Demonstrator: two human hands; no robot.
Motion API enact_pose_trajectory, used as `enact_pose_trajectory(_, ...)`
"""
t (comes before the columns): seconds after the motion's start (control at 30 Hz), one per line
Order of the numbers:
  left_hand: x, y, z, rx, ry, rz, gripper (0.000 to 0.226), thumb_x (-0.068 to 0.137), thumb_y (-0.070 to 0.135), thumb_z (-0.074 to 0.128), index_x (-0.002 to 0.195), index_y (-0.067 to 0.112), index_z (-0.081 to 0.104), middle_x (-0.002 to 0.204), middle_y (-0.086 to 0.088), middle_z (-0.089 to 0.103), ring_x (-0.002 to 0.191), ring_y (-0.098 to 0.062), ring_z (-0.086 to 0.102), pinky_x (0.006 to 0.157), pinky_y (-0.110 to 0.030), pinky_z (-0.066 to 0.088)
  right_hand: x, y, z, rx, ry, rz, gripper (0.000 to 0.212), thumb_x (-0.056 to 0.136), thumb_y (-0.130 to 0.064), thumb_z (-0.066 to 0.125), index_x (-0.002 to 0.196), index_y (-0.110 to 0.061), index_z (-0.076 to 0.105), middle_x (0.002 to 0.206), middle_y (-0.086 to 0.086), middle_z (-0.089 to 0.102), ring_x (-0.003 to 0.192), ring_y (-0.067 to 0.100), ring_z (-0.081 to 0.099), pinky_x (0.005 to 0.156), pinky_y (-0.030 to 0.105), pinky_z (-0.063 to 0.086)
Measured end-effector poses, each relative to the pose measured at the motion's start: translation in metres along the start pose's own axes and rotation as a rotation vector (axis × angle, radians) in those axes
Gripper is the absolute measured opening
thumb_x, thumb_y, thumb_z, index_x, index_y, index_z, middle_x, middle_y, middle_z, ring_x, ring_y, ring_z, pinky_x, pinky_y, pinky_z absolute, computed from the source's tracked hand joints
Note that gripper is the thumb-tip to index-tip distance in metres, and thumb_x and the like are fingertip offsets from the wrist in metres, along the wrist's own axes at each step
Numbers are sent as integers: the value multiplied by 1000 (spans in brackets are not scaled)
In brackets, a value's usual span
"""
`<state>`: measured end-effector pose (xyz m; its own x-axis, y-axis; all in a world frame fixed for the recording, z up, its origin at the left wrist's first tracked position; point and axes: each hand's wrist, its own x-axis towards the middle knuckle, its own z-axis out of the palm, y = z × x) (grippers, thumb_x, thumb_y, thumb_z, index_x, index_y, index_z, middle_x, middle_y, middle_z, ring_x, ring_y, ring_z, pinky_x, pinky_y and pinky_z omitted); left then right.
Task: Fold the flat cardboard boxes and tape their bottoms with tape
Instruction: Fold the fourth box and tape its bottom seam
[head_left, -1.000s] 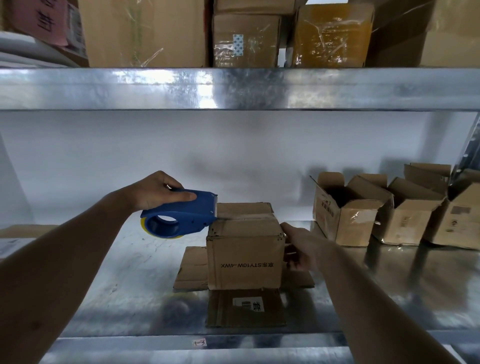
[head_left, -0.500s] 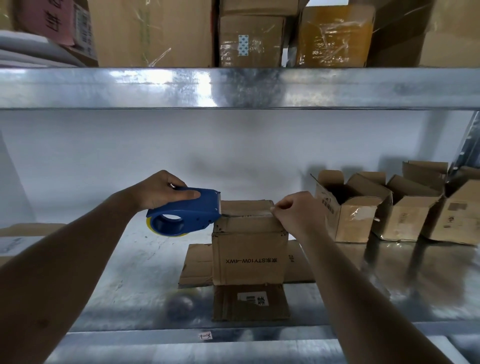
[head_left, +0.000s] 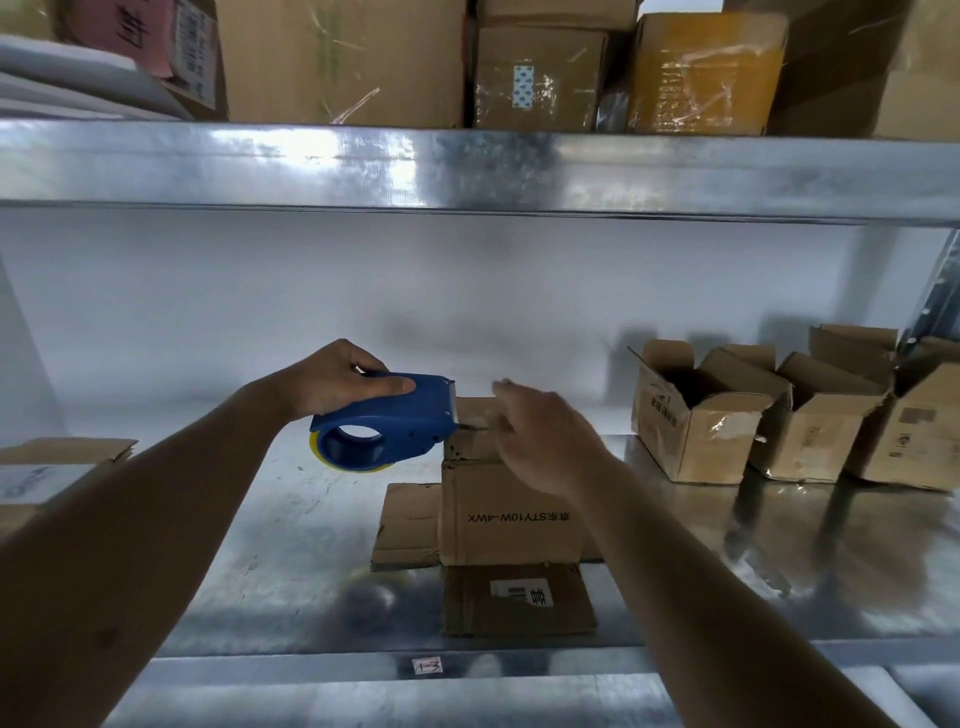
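1. Our left hand (head_left: 332, 382) grips the blue tape dispenser (head_left: 387, 428), its toothed edge at the top left edge of the upturned cardboard box (head_left: 511, 514); our right hand (head_left: 545, 434) is above the box top, fingers loosely extended, holding nothing.
2. Half a second ago the right hand pinched at the top's far right edge; it has since swept leftward, which we read as smoothing tape.
3. The box stands on the shelf (head_left: 260, 571), its flaps splayed beneath it.
4. Both forearms reach forward over the shelf.
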<state>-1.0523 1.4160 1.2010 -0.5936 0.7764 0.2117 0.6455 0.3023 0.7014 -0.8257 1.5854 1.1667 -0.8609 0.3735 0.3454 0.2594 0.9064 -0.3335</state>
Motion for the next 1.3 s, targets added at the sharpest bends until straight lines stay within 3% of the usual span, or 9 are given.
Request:
enact_pose_trajectory(0.27, -9, -20, -2, -73, -5, -7, 35, 90, 53, 73, 83, 19, 82, 79, -3, 77, 69, -17, 71, 69, -30, 50, 4, 3, 15, -215, -245, 36, 57, 112, -43, 16, 166, -24, 19, 173, -6, 10, 159, 14, 10, 127, 38, 10)
enact_pose_trajectory(0.53, -16, -52, -7, -105, 6, 8, 66, 59, 83, 70, 85, 24, 82, 81, -2, 78, 72, -17, 73, 70, -29, 53, 11, 10, 19, -182, -278, 93, 59, 108, -48, 11, 164, -34, 20, 172, -16, 8, 159, 12, 10, 130, 47, 10)
enact_pose_trajectory(0.83, -21, -77, -10, -125, 29, 21, 32, 90, 51, 73, 85, 21, 82, 81, -4, 77, 74, -20, 72, 74, -35, 53, 1, -5, 6, -189, -338, 104, 55, 113, -42, 15, 166, -30, 14, 172, -18, 4, 156, 0, 0, 122, 29, 9)
enact_pose_trajectory(1.0, -16, -77, 5, -112, 0, 45, 46, 91, 51, 73, 85, 5, 77, 82, -21, 71, 64, -18, 63, 64, -29, 47, 1, -14, 4, -124, -341, 160, 53, 111, -45, 17, 160, -33, 36, 167, -18, 24, 153, 7, 23, 121, 37, 19)
enact_pose_trajectory(1.07, -16, -76, 10, -118, -1, 49, 44, 91, 50, 74, 81, 7, 77, 78, -19, 70, 63, -16, 62, 63, -28, 47, 7, -20, 8, -39, -251, 263, 54, 105, -55, 21, 119, -31, 67, 127, -15, 61, 119, 14, 58, 105, 46, 41)
enact_pose_trajectory(1.13, -17, -77, 12, -128, -4, 51, 43, 92, 50, 73, 80, 9, 77, 76, -15, 71, 62, -16, 63, 62, -27, 47, 17, -31, 15, -111, -173, 285, 66, 98, -70, 22, 90, -22, 67, 95, -5, 65, 96, 19, 63, 90, 46, 51)
enact_pose_trajectory(1.2, -18, -80, 14, -123, -2, 55, 45, 92, 51, 73, 74, 10, 75, 69, -13, 67, 59, -14, 60, 59, -24, 45, 27, -42, 26, -231, -174, 250, 64, 99, -72, 26, 74, -23, 59, 82, -4, 57, 93, 21, 60, 96, 46, 50)
enact_pose_trajectory(1.27, -19, -83, 16, -102, 1, 48, 50, 91, 54, 73, 69, 8, 69, 61, -6, 59, 55, -14, 54, 57, -24, 41, 33, -55, 34, -222, -178, 205, 54, 106, -59, 30, 78, -22, 59, 86, -4, 57, 99, 25, 54, 95, 42, 43)
enact_pose_trajectory(1.3, -20, -85, 16, -97, 6, 44, 54, 90, 56, 72, 70, 6, 67, 60, -6, 56, 54, -14, 52, 58, -26, 40, 34, -57, 39, -197, -188, 175, 49, 108, -52, 29, 101, -21, 67, 108, -4, 63, 116, 28, 54, 103, 41, 40)
